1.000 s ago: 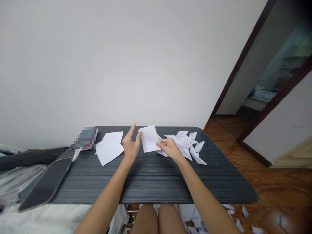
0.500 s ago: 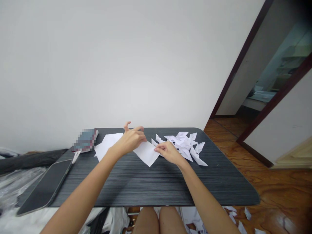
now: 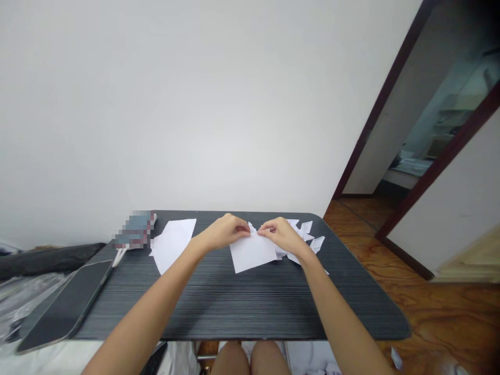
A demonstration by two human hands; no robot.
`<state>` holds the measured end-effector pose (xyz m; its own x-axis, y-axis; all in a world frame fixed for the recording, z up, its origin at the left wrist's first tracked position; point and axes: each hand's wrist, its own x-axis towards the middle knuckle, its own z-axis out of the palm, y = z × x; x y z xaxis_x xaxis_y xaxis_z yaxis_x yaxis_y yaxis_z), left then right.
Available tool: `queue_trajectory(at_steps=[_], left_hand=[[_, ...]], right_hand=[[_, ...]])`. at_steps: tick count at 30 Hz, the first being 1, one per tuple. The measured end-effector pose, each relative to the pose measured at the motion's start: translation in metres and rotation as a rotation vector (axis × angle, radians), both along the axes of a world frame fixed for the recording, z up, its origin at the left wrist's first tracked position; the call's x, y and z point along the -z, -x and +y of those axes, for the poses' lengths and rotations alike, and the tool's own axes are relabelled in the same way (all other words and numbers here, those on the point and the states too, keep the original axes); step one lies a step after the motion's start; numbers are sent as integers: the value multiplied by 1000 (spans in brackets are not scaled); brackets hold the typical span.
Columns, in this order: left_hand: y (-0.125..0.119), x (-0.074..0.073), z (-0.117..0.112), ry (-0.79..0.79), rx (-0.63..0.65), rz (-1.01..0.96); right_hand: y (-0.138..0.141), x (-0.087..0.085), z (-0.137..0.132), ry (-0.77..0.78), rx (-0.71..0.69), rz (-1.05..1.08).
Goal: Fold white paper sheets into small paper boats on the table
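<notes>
A white sheet of paper [image 3: 252,254] is held by its far edge, just above the dark table [image 3: 242,307]. My left hand [image 3: 230,229] pinches the edge toward its left part, thumb and fingers pressed together. A short way to the right, my right hand [image 3: 280,233] is closed on the same edge. Beyond and partly behind my right hand lie several folded white paper pieces [image 3: 307,227]. More white paper [image 3: 174,240] lies flat to the left of my left hand, its lower side overlapped by my forearm.
A dark-screened phone or tablet [image 3: 66,299] lies along the left edge. Behind it is a blurred-out packet or book [image 3: 136,229]. A white wall [image 3: 234,104] borders the table's back. On the wooden floor [image 3: 449,317], a paper scrap [image 3: 396,358] lies at right.
My left hand has come down and right, from raised spread fingers to a pinch on the sheet. The sheet has turned, and both hands now hold its far edge. The view has shifted slightly.
</notes>
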<state>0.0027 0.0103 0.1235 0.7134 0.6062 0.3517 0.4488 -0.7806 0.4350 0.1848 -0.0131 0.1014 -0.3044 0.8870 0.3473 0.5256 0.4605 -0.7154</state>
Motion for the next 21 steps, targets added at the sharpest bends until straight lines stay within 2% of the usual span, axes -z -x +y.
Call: queue_trajectory(at_steps=[3,5,7,9,12,15,19,21], left_hand=[[-3,7,7,127,32,-86],[-7,15,10,215,-4,-197],[-12,26,13,299,-110,-411],[-17,39,15,354,-260,-662],[-21,57,17,415,-346,-835],[-19,64,13,514,-288,-856],[-14,62,6,674,-117,-857],[-11,61,4,738,-71,-892]], right_hand=[[-8,-4,4,22,-3,71],[-11,-1,9,58,48,211],[-11,7,16,123,139,466],[-10,18,21,235,152,722],[-6,34,24,433,33,774],[-2,43,21,433,-6,755],[1,46,14,412,-63,824],[1,46,12,414,-90,855]])
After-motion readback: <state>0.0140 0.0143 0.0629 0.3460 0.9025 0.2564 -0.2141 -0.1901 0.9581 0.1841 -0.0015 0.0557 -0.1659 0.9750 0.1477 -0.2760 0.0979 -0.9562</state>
